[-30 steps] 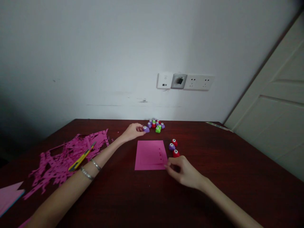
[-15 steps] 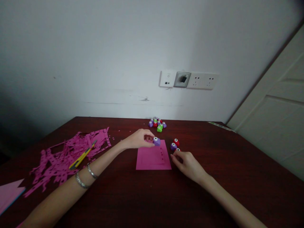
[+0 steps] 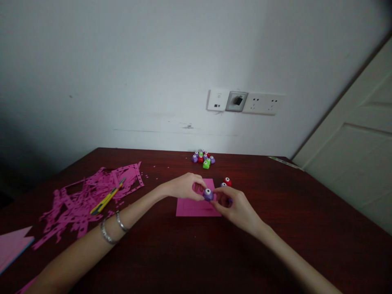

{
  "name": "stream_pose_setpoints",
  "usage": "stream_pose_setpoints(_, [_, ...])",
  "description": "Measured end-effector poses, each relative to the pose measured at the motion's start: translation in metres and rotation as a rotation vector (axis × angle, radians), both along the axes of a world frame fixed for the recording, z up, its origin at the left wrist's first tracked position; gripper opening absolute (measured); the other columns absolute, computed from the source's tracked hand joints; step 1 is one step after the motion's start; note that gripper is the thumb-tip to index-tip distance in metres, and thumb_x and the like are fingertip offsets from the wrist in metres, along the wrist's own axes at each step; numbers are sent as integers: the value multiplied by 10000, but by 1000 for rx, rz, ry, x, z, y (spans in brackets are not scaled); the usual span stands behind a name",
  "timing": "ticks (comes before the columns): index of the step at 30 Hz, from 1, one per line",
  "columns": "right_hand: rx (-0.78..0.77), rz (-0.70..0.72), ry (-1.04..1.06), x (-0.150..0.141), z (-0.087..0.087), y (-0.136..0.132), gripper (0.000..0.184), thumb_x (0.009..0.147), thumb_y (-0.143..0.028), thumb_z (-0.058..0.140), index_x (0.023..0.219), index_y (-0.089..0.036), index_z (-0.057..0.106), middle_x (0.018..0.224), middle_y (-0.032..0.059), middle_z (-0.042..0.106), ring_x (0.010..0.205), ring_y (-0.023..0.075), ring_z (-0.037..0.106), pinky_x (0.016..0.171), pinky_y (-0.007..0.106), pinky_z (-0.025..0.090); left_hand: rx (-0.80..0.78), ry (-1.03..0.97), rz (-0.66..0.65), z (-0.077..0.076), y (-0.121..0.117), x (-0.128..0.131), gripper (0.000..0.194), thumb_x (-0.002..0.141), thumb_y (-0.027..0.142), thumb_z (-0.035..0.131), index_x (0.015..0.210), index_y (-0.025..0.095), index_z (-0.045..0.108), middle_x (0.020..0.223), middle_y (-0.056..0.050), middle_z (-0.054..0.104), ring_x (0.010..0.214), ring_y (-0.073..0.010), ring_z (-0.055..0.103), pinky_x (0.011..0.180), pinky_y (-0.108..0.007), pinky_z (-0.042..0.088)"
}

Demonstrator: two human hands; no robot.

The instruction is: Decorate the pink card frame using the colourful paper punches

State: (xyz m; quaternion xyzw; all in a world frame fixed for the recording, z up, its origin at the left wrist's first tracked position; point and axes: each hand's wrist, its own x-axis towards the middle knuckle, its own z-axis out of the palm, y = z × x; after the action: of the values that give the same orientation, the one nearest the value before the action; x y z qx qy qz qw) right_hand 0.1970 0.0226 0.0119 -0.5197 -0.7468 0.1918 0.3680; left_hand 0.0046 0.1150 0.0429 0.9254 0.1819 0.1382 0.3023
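Note:
My left hand point(image 3: 183, 188) pinches a small purple paper punch point(image 3: 208, 194) with a white button, held just over the right edge of a square pink sheet point(image 3: 191, 207) on the dark wooden table point(image 3: 196, 253). My right hand point(image 3: 237, 208) meets it from the right, its fingertips touching the same punch and curled around it. A red punch point(image 3: 227, 181) and part of another purple one lie just behind my right hand. Two bracelets sit on my left wrist.
A cluster of several purple, red and green punches point(image 3: 202, 158) sits near the wall. A heap of cut pink paper strips point(image 3: 82, 200) with a yellow utility knife point(image 3: 106, 199) lies at the left. A pink sheet corner point(image 3: 12, 245) shows at far left. A door stands at the right.
My left hand carried the purple punch from the far cluster down to the pink sheet's right edge. My right hand rose from the sheet's corner and joined it on the punch.

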Motion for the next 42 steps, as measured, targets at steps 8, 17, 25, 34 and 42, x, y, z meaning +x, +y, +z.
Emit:
stream_pose_setpoints(8, [-33, -22, -44, -4, 3, -2, 132, 722, -222, 601, 834, -155, 623, 711, 20, 609, 581, 116, 503, 523, 228, 400, -28, -4, -15, -1, -2, 2, 242, 682, 173, 624, 922, 174, 660, 853, -23, 630, 748, -117, 545, 695, -244, 405])
stream_pose_setpoints(17, [-126, -58, -113, -11, 6, -7, 77, 693, -231, 597, 701, -155, 597, 628, 13, 590, 545, 121, 500, 496, 227, 374, -86, 24, -74, 0, -3, 1, 288, 691, 188, 618, 976, 182, 656, 900, -31, 653, 766, -128, 566, 694, -246, 410])
stream_pose_setpoints(25, [-163, -353, -151, -5, -5, -28, 240, 704, -340, 570, 550, -193, 461, 525, -5, 536, 493, 129, 487, 481, 229, 334, 84, 130, 239, -23, 31, -12, 305, 660, 282, 649, 913, 114, 668, 889, -92, 645, 797, -181, 572, 721, -281, 420])
stream_pose_setpoints(34, [-159, -410, -197, 0, -33, -37, 240, 742, -353, 541, 578, -206, 448, 566, 6, 549, 518, 148, 512, 515, 253, 354, 195, 335, 385, -44, 41, -16, 407, 599, 440, 717, 877, 154, 635, 882, -85, 611, 851, -234, 540, 682, -280, 407])
stream_pose_setpoints(42, [-98, -392, -187, 5, -36, -38, 222, 762, -348, 548, 609, -207, 469, 583, 5, 544, 506, 145, 508, 505, 261, 370, -17, 232, 348, -58, 50, -16, 291, 604, 381, 718, 738, 145, 615, 758, -45, 606, 688, -164, 552, 587, -242, 385])
